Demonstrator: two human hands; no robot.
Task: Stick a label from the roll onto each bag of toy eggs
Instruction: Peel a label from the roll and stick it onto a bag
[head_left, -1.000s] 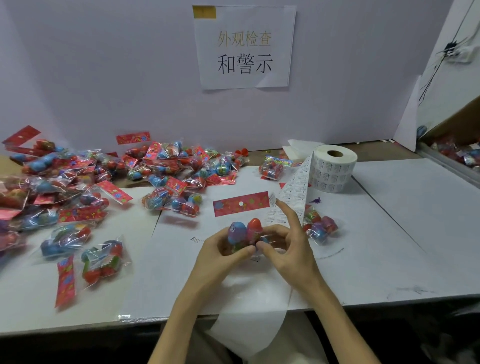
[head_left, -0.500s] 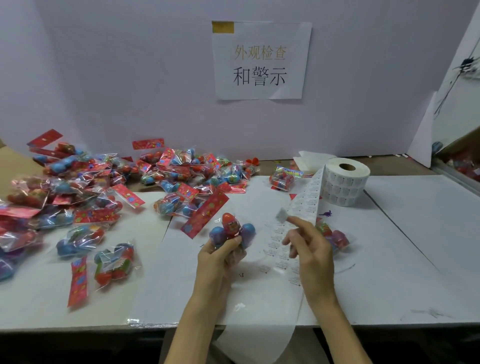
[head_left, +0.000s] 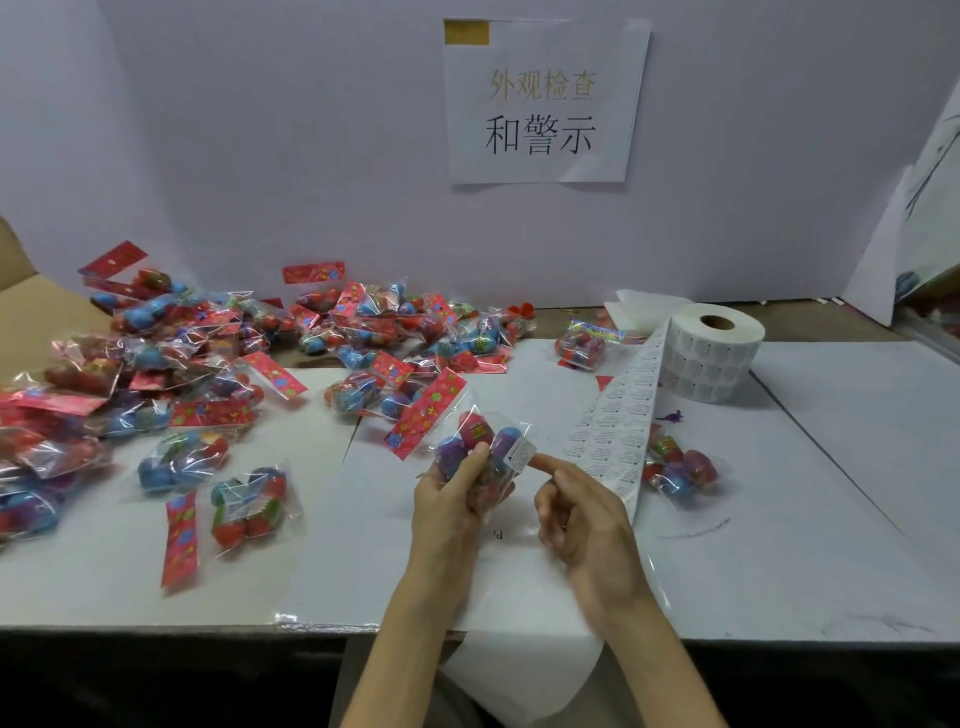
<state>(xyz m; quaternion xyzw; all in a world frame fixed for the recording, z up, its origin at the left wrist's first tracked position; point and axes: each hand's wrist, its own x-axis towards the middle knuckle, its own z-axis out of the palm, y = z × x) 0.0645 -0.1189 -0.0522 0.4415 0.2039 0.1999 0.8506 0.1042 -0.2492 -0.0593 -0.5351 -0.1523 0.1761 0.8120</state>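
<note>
My left hand (head_left: 447, 514) grips a clear bag of toy eggs (head_left: 475, 441) above the table, its red header card pointing up and left. A small white label (head_left: 521, 454) sits on the bag's right side. My right hand (head_left: 587, 525) is beside it, the index fingertip at the label's edge and the other fingers curled and holding nothing. The label roll (head_left: 719, 364) stands at the back right. Its strip of labels (head_left: 618, 426) runs down towards me, just right of my right hand.
A large pile of egg bags (head_left: 208, 353) covers the left of the table, with two single bags (head_left: 249, 504) nearer me. One bag (head_left: 685, 473) lies partly under the strip; another (head_left: 584, 343) lies by the roll. Backing paper (head_left: 519, 670) hangs over the front edge.
My right hand carried a label from the strip over to the bag in my left hand. The label now lies on the bag. The bag turned, its header card swinging up and left.
</note>
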